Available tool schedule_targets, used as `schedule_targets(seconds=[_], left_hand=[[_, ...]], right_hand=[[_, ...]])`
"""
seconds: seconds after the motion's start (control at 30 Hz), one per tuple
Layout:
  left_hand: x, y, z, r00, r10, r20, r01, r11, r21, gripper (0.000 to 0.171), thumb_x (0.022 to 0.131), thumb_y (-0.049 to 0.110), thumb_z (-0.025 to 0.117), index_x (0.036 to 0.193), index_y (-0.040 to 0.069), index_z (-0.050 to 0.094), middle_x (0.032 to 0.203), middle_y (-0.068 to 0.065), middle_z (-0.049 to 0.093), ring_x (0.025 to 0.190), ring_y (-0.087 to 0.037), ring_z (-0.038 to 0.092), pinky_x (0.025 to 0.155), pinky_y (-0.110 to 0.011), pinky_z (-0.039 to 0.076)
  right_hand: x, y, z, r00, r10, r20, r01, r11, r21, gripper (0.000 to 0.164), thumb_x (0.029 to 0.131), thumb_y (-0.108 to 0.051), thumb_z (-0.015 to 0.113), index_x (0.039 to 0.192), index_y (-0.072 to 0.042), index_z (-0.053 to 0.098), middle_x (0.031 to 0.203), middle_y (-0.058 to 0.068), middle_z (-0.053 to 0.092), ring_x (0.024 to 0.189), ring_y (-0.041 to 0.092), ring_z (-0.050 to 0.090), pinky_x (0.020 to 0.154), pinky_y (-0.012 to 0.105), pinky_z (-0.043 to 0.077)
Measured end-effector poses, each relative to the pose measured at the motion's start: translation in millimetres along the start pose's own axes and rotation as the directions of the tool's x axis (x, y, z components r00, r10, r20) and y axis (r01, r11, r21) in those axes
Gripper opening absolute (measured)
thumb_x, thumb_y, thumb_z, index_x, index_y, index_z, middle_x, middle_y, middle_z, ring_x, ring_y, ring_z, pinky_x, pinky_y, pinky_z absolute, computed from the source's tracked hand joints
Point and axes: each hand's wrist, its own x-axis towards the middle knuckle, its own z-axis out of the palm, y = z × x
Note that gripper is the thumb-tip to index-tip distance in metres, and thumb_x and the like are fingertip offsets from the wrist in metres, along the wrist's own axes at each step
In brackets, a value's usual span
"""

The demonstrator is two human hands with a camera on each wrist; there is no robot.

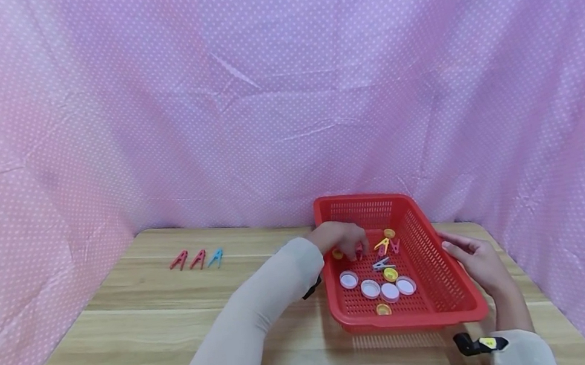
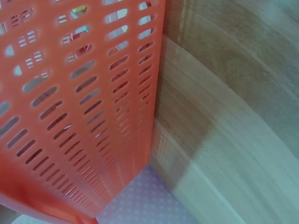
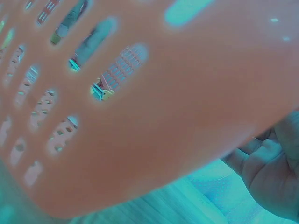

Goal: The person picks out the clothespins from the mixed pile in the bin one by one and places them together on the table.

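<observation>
My left hand (image 1: pixel 348 240) reaches over the left wall into a red plastic basket (image 1: pixel 416 321) and pinches a red clothespin (image 1: pixel 359 251) near the basket floor. On the far side, my right hand (image 1: pixel 477 260) grips the basket's right rim; in the right wrist view its fingers (image 3: pixel 268 170) curl at the rim. About the left hand lie a yellow clothespin (image 1: pixel 382 246), a red clothespin (image 1: pixel 396 247) and a grey clothespin (image 1: pixel 383 264). Only the slotted basket wall (image 2: pixel 84 107) and the table appear in the left wrist view; the hand is hidden there.
White round caps (image 1: pixel 370 289) and yellow caps (image 1: pixel 390 274) lie in the basket. On the wooden table (image 1: pixel 178 318), two red clothespins (image 1: pixel 198 259) and a blue clothespin (image 1: pixel 216 257) stand in a row at the back left. A pink dotted curtain (image 1: pixel 282 98) surrounds the table.
</observation>
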Motion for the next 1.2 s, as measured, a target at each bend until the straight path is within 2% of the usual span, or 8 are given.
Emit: schedule_targets(seconds=[0.1,0.23,0.33,0.43,0.63,0.87,1.1,1.2], left_hand=[[2.3,-0.1,2.4,0.999,0.030,-0.023,-0.031,0.999,-0.015,0.034,0.089,0.017,0.080,0.119,0.032,0.074,0.112,0.006,0.062,0.100,-0.014,0.060,0.086,-0.032,0.059],[8.4,-2.7,6.1,0.995,0.068,-0.079,-0.070,0.997,-0.028,0.035,0.091,0.019,0.079,0.123,0.029,0.073,0.108,0.004,0.064,0.091,-0.012,0.061,0.078,-0.026,0.057],[10.8,-3.6,8.7,0.991,0.062,-0.119,-0.067,0.997,-0.039,0.044,0.090,0.020,0.081,0.132,0.026,0.068,0.107,0.002,0.065,0.085,-0.012,0.062,0.077,-0.026,0.057],[11.8,-3.4,10.7,0.990,0.033,-0.136,-0.040,0.998,-0.048,0.054,0.087,0.022,0.083,0.138,0.024,0.063,0.110,0.002,0.066,0.087,-0.012,0.063,0.083,-0.030,0.059],[11.2,-3.0,12.7,0.990,-0.021,-0.139,0.014,0.999,-0.053,0.052,0.082,0.024,0.087,0.129,0.023,0.066,0.110,0.004,0.066,0.094,-0.013,0.064,0.088,-0.037,0.059],[11.4,-2.4,14.0,0.994,0.020,-0.107,-0.026,0.998,-0.053,0.044,0.087,0.018,0.083,0.128,0.026,0.070,0.111,0.004,0.064,0.097,-0.013,0.059,0.085,-0.032,0.058],[13.3,-2.7,16.2,0.993,0.001,-0.116,-0.008,0.999,-0.053,0.046,0.085,0.019,0.084,0.127,0.026,0.070,0.115,0.004,0.064,0.097,-0.014,0.059,0.085,-0.035,0.059],[14.2,-2.8,17.7,0.993,0.004,-0.119,-0.009,0.999,-0.038,0.042,0.086,0.018,0.084,0.125,0.025,0.070,0.115,0.004,0.064,0.097,-0.013,0.059,0.084,-0.032,0.059]], right_hand=[[-1.1,-0.9,0.3,1.000,-0.006,0.001,0.006,1.000,-0.009,0.063,0.103,-0.038,0.061,0.151,0.000,0.046,0.112,-0.006,0.073,0.088,0.017,0.074,0.073,0.036,0.062],[-2.6,-1.6,1.6,1.000,0.002,-0.001,-0.002,1.000,-0.019,0.065,0.103,-0.041,0.061,0.151,0.000,0.046,0.112,-0.003,0.074,0.088,0.017,0.074,0.073,0.037,0.062],[-2.7,-1.8,1.8,1.000,0.013,-0.003,-0.013,0.999,-0.029,0.066,0.103,-0.041,0.061,0.151,0.000,0.046,0.113,-0.002,0.073,0.087,0.016,0.074,0.073,0.036,0.062],[-2.1,-2.1,1.3,1.000,0.023,-0.006,-0.023,0.999,-0.035,0.066,0.103,-0.042,0.061,0.152,-0.001,0.045,0.117,0.005,0.073,0.088,0.016,0.074,0.073,0.036,0.062],[0.1,-0.8,0.8,1.000,0.028,-0.010,-0.029,0.999,-0.035,0.063,0.103,-0.040,0.060,0.153,-0.003,0.045,0.121,0.009,0.071,0.088,0.016,0.074,0.073,0.036,0.062],[0.3,-0.8,1.1,1.000,0.027,-0.008,-0.027,0.999,-0.024,0.063,0.103,-0.039,0.060,0.153,-0.003,0.045,0.119,0.004,0.072,0.088,0.016,0.074,0.073,0.036,0.062],[-1.6,-2.9,1.7,1.000,0.007,-0.005,-0.007,1.000,-0.011,0.063,0.103,-0.038,0.061,0.152,-0.001,0.045,0.114,-0.001,0.074,0.087,0.016,0.074,0.072,0.036,0.062],[-1.7,-2.3,1.8,1.000,0.002,-0.003,-0.002,1.000,-0.011,0.063,0.103,-0.038,0.061,0.152,0.000,0.046,0.114,-0.004,0.073,0.088,0.016,0.074,0.072,0.036,0.062]])
